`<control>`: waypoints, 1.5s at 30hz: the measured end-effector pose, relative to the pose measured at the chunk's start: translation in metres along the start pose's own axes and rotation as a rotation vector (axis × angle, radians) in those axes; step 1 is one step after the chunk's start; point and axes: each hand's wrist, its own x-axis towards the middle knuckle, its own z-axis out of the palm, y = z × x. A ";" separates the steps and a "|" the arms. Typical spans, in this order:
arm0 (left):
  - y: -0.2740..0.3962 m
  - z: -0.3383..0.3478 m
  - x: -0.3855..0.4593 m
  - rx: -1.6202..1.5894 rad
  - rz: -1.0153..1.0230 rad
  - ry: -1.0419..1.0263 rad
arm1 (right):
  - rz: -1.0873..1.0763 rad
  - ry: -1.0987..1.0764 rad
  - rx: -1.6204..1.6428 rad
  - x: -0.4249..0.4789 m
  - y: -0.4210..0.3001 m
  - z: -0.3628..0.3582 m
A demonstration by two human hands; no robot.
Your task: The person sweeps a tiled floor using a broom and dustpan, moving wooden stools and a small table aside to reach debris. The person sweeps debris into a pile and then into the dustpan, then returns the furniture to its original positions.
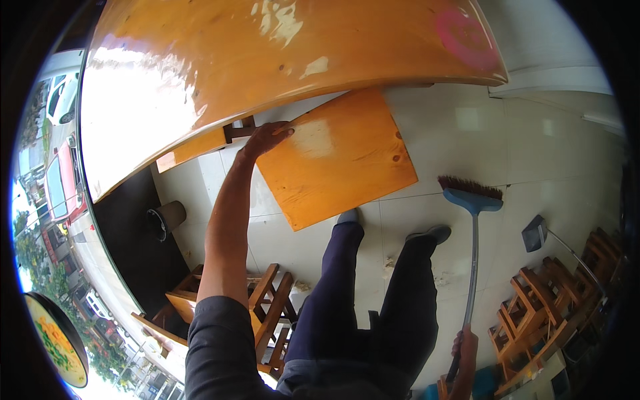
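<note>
My left hand (268, 138) grips the near left edge of a varnished wooden panel (345, 160), which looks like the top of a stool or bench. The panel is tilted and partly under the edge of a glossy wooden table (350, 45). What supports it underneath is hidden. In my right hand (466, 345) is the handle of a broom (472, 200). Its blue head with dark red bristles rests on the tiled floor, to the right of my feet.
A long-handled dustpan (535, 233) stands at the right, beside stacked wooden stools (530, 310). Wooden chairs (272, 305) are close to my left. A waste bin (172, 220) lies or stands near the glass wall. Bits of debris (389, 265) dot the floor tiles.
</note>
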 end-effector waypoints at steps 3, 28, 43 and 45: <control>-0.007 -0.021 0.007 0.092 -0.065 0.027 | -0.007 0.039 -0.041 -0.013 -0.010 0.010; 0.124 0.265 -0.090 -2.314 -0.155 0.677 | -0.084 -0.086 -0.317 0.013 -0.105 -0.002; 0.073 0.132 -0.030 -1.952 -0.185 0.631 | -0.054 -0.123 -0.352 0.072 -0.113 -0.037; 0.076 0.121 -0.017 -1.935 -0.135 0.632 | -0.048 -0.124 -0.371 0.072 -0.110 -0.032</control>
